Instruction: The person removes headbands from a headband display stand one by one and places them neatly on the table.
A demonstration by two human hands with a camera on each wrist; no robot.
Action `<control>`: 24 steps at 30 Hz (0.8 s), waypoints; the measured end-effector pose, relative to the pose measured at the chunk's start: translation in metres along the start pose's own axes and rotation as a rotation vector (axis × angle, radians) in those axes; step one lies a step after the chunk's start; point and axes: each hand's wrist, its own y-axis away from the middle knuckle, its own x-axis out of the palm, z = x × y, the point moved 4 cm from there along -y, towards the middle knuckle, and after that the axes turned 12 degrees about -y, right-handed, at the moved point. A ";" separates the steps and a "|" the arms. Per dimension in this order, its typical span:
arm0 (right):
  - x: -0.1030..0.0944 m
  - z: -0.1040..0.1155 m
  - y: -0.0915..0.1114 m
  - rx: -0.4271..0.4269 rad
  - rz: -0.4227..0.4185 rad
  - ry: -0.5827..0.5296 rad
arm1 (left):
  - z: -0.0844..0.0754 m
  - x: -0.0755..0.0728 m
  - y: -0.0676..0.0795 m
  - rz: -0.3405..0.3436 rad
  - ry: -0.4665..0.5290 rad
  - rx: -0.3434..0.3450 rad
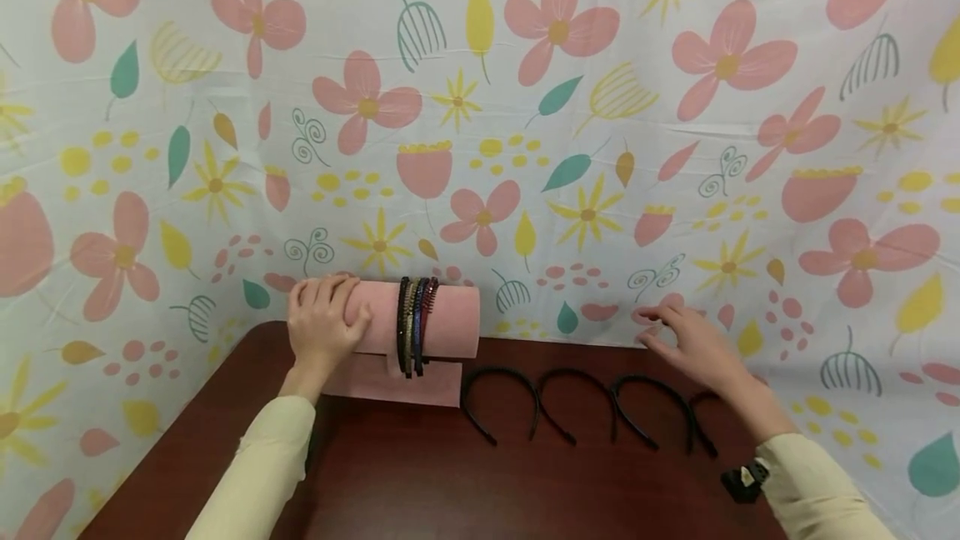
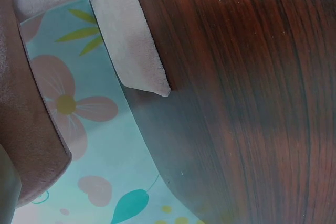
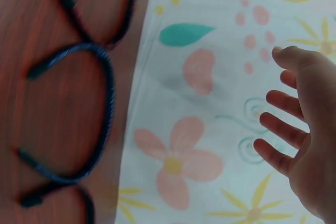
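A pink plush headband stand (image 1: 461, 319), a horizontal roll above a flat base, stands at the table's back left. My left hand (image 1: 321, 319) grips the roll's left end, fingers over the top and thumb on the front. In the left wrist view, the roll's end (image 2: 37, 166) and base (image 2: 128, 40) show. Several glittery headbands (image 1: 417, 323) hang side by side around the roll. My right hand (image 1: 693, 348) is in the air with nothing in it, fingers spread in the right wrist view. Below it lies a row of headbands, including a dark blue one (image 3: 109, 95).
The dark brown wooden table (image 1: 465, 490) meets a flower-printed cloth (image 1: 480, 107) at its back edge. More headbands (image 1: 498, 372) lie to the right of the stand. A small black object (image 1: 742, 483) is near my right sleeve.
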 end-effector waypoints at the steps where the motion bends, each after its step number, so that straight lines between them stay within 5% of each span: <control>1: 0.000 0.004 -0.002 0.001 0.003 -0.009 | 0.000 0.000 0.000 0.001 0.002 -0.001; 24: 0.030 0.089 -0.065 -0.120 0.010 -0.066 | -0.001 -0.003 0.000 -0.007 0.009 -0.010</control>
